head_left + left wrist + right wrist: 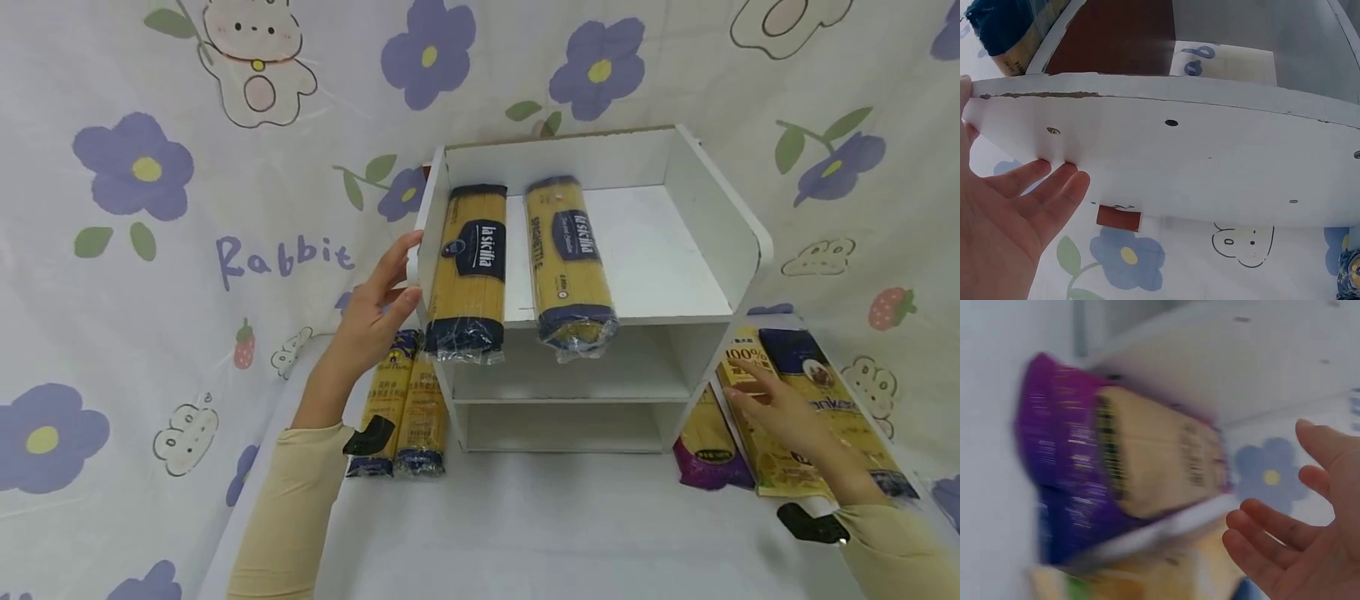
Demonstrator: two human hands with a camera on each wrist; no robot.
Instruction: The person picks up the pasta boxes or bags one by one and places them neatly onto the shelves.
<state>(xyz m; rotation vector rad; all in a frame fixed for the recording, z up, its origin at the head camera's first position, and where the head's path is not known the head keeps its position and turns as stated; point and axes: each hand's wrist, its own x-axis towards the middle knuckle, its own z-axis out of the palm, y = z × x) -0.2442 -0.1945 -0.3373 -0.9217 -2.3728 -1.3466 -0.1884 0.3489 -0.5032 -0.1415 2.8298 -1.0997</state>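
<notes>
Desk (570, 533): white cloth cover, carries a white shelf unit (738, 225). Top shelf holds two La Sicilia spaghetti packs (468, 271), side by side, front ends overhanging the edge. Desk left of unit: two yellow pasta packs (408, 400). Right of unit: purple-ended pack (708, 446), yellow pack (765, 417), dark blue pack (832, 392).

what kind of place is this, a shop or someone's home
Probably a staged tabletop at home, not a shop: a cartoon rabbit-and-flower cloth drapes everything, and one small white shelf unit holds spaghetti packs.
</notes>
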